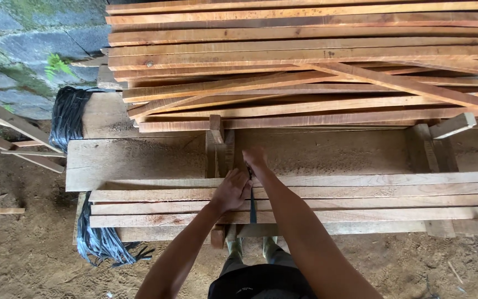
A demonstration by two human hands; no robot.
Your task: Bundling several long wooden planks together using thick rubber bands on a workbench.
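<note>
Several long pale wooden slats [360,195] lie side by side across a rough wooden bench [134,158]. A thin black strap [252,213] runs down across the slats near their middle. My left hand [230,191] rests on the slats with its fingers curled at the strap's upper part. My right hand [255,159] is just beyond it, fingers closed, apparently pinching the strap's top end against an upright wooden post [216,145]. The point where hands and strap meet is partly hidden.
A tall stack of reddish planks [305,55] fills the back. Bundles of black strapping hang at the bench's left [67,113] and lower left [103,243]. A stone wall [17,44] and dirt floor [29,254] lie left. My boots [235,247] stand under the bench.
</note>
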